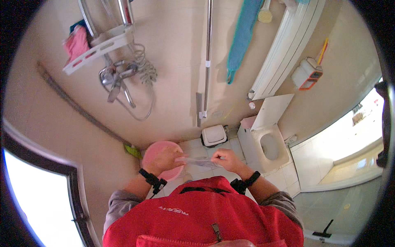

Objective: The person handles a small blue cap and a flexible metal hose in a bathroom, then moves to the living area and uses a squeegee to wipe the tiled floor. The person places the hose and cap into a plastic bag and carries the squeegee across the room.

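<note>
A thin, see-through piece of plastic film is stretched between my two hands in front of my red apron. My right hand is closed, pinching its right end between thumb and fingers. At the other end, my left hand grips the film with its fingertips, though motion smears them a little. Whether the film is a bag, a glove or a loose sheet, I cannot tell. Below and behind my left hand, on the floor, is a round pink basin, partly hidden by that hand.
A white-lidded bin stands by the far wall, left of a toilet with its lid up. A shower mixer and white shelf are on the wall at left. A blue towel hangs beside a metal pole.
</note>
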Available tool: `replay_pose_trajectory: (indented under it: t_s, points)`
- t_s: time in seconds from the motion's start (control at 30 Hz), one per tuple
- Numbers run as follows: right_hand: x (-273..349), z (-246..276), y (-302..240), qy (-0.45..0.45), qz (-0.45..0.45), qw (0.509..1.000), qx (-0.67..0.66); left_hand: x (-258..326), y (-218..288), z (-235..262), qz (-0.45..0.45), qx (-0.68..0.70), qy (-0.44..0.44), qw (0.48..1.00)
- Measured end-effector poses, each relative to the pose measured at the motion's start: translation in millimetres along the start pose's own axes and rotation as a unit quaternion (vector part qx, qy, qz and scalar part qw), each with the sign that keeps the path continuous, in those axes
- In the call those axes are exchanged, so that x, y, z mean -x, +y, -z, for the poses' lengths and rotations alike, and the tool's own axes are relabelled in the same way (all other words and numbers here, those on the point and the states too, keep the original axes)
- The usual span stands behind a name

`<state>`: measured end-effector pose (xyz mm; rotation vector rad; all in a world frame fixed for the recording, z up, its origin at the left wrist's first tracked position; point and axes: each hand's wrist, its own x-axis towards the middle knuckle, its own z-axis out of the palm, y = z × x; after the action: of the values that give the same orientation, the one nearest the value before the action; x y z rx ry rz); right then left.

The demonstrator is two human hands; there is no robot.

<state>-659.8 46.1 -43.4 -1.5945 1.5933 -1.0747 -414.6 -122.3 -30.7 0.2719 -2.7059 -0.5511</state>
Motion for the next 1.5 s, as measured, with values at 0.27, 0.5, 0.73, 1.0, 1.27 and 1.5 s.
replay_pose_trajectory:
  t_s: [0.27,0.5,0.73,1.0,1.27,1.5]
  points:
    - [-78.3,-10.5,-8.4,0.050,0.003,0.997,0.056,-70.0,-66.8,17.6,-0.070,0.169,-0.092,0.979]
    - [-112.9,-14.1,-14.1,0.043,-0.037,0.994,0.089,-70.3,-126.4,-0.5,-0.079,0.212,-0.049,0.973]
    - [-152.5,-13.9,-26.0,0.018,-0.004,0.996,0.087,-46.5,-160.3,5.4,0.029,0.199,-0.087,0.976]
    - [-179.8,-13.3,-23.4,0.005,-0.036,0.997,0.075,-24.1,-192.2,8.7,0.079,0.211,-0.054,0.973]
    - [-211.2,-23.2,-14.1,-0.113,0.016,0.985,0.128,-6.2,-179.3,7.5,0.215,0.227,-0.108,0.944]
    - [-334.9,88.3,-35.0,0.457,0.046,0.887,0.049,18.5,-147.4,51.1,0.299,0.176,-0.017,0.938]
